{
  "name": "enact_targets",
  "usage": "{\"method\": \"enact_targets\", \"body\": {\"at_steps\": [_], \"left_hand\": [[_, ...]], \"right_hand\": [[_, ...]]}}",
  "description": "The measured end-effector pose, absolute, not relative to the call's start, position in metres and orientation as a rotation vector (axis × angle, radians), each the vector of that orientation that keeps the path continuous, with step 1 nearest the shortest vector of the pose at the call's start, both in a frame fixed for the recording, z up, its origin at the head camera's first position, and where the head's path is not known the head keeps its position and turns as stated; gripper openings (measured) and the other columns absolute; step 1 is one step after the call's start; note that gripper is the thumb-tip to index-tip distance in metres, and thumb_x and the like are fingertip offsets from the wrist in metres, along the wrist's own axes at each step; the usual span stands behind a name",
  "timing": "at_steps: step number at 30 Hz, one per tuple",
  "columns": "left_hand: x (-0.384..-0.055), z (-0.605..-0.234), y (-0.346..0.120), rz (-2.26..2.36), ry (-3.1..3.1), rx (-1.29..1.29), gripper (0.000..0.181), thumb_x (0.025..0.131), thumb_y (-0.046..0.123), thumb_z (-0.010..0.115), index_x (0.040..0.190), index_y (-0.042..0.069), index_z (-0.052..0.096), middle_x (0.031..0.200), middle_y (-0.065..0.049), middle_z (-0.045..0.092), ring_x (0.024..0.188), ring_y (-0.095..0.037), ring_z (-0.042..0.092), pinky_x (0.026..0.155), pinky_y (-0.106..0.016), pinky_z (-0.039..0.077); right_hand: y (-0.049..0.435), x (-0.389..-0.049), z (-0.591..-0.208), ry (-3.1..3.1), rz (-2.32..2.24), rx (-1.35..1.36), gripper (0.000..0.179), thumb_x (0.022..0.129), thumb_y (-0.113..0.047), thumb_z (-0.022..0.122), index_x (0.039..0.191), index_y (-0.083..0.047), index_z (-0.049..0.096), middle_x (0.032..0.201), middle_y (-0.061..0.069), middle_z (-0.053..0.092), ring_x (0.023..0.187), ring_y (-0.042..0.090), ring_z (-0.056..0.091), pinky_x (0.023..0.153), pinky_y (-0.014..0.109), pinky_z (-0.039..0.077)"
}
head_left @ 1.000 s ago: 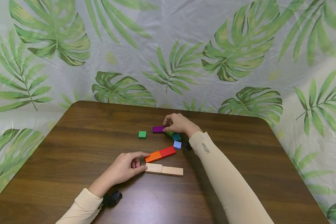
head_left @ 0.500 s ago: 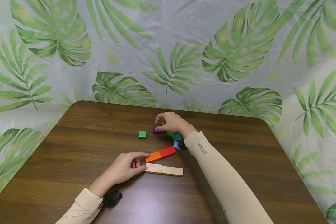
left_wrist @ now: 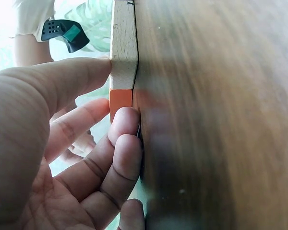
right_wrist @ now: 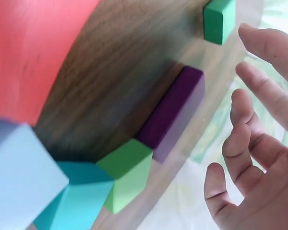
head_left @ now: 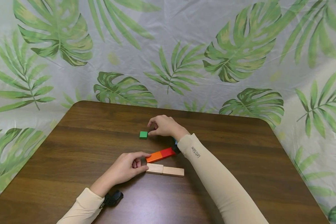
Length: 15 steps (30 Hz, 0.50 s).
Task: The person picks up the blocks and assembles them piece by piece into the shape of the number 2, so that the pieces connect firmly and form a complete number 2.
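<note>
My left hand rests beside two rows of blocks. Its thumb touches a plain wooden block, and its index finger touches an orange block. A second wooden block and a red block extend those rows rightward. My right hand, holding nothing, hovers just right of a small green block, fingers loosely bent. In the right wrist view a purple block meets a light green one; teal and light blue blocks follow. The right hand mostly hides these in the head view.
The brown wooden table has rounded far corners. Behind it hangs a leaf-patterned cloth. A black wrist device sits under my left wrist; another is by the red block.
My right hand has moved left, from above the purple block to beside the small green block. My left hand keeps its place against the wooden and orange blocks.
</note>
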<state>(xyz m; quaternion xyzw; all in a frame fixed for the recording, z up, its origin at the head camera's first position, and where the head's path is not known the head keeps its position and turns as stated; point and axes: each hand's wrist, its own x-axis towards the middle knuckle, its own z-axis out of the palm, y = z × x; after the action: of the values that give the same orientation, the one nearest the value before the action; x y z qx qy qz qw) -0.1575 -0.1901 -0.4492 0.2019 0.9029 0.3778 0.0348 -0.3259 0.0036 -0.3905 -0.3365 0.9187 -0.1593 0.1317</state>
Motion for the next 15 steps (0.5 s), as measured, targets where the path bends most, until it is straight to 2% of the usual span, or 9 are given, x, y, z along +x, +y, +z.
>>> {"method": "enact_targets", "body": {"at_steps": [3,15], "left_hand": [[-0.157,-0.449,-0.19,1.163,2.775,0.627,0.036,0.097,0.022,0.081,0.133,0.017,0.075,0.073,0.01,0.058,0.06,-0.001,0.048,0.059,-0.021,0.043],[-0.157,-0.448,-0.19,1.158,2.772,0.635,0.036,0.098,0.022,0.081,0.133,0.016,0.075,0.073,0.01,0.059,0.06,0.0,0.048,0.058,-0.021,0.043]], "right_hand": [[-0.001,-0.324,-0.393,2.678,-0.431,-0.984,0.034,0.097,-0.035,0.081,0.127,-0.02,0.076,0.099,0.0,0.071,0.092,0.016,0.061,0.088,0.039,0.044],[-0.014,-0.317,-0.398,2.703,-0.334,-0.98,0.034,0.098,-0.039,0.081,0.128,-0.023,0.077,0.099,-0.001,0.068,0.093,0.016,0.059,0.084,0.036,0.039]]}}
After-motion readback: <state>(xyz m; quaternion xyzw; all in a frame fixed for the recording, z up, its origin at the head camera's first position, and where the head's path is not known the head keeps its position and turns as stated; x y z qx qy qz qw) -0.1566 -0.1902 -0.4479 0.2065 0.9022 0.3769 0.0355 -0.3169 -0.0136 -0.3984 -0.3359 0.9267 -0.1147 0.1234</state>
